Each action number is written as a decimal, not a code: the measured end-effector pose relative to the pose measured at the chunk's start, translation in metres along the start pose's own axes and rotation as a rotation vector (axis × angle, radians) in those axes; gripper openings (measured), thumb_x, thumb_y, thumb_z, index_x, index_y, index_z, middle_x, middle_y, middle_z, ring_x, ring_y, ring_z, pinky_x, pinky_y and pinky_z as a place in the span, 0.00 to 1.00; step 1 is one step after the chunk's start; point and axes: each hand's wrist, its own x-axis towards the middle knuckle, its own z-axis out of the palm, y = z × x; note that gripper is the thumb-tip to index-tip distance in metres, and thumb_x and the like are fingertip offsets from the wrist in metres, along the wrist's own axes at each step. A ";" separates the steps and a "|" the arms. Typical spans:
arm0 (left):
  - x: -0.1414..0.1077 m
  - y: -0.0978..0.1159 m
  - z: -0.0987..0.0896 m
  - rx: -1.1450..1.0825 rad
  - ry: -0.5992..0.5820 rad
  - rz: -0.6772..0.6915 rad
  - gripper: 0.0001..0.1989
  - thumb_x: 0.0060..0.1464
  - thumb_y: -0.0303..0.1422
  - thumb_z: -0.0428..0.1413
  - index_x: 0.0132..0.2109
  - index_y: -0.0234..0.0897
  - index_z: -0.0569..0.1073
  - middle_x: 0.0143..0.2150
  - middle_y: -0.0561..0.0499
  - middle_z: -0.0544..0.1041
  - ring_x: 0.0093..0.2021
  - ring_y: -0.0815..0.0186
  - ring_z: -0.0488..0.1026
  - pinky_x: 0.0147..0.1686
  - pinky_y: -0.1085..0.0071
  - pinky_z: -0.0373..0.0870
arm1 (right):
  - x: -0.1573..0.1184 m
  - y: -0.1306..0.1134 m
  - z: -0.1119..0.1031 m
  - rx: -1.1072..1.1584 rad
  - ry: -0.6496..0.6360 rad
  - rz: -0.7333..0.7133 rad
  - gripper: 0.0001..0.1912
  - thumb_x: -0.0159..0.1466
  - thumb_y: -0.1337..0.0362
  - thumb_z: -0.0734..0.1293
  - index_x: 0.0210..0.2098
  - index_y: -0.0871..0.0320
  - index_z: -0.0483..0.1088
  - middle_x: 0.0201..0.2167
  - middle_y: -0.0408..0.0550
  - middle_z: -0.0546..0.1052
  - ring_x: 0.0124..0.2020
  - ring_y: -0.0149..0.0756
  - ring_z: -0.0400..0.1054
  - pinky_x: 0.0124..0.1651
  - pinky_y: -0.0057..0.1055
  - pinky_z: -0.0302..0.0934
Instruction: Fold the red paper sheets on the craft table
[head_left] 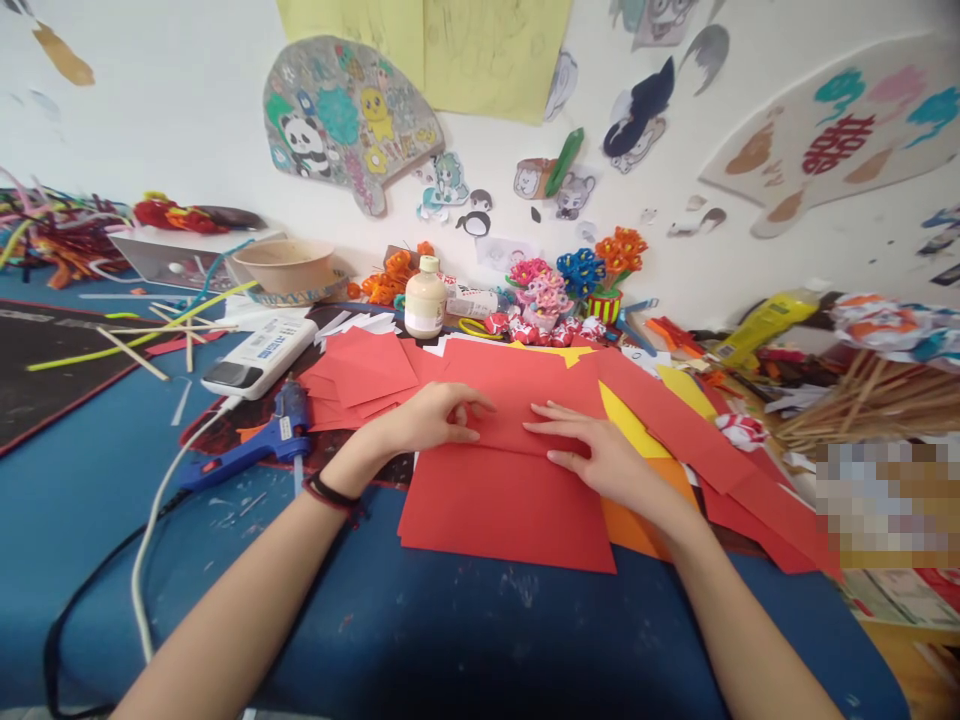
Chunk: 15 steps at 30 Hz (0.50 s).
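A large red sheet (510, 515) lies near the front of the blue table, with a crease or paper edge running across it under my hands. My left hand (442, 415) is at the sheet's upper left, fingers apart and slightly curled, with nothing visible in them. On the right side, my right hand (592, 445) rests with its fingers spread on the red paper. Smaller red pieces (371, 370) are piled to the left. Yellow paper (634, 425) and orange paper (626, 520) show beneath my right hand, and long red strips (697, 440) lie beyond it.
A blue glue gun (262, 445) and a white power strip (261, 358) with a cable are at the left. Behind the paper stand a bottle (425, 300) and pipe-cleaner flowers (581, 275). Wooden sticks (862, 400) lie at the right.
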 end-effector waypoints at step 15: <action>0.003 -0.008 0.003 0.106 -0.006 0.083 0.23 0.50 0.34 0.62 0.54 0.38 0.73 0.37 0.51 0.73 0.35 0.68 0.68 0.34 0.75 0.63 | -0.011 -0.044 0.016 -0.372 0.214 -0.471 0.20 0.63 0.78 0.58 0.49 0.63 0.74 0.43 0.54 0.80 0.43 0.42 0.73 0.49 0.42 0.70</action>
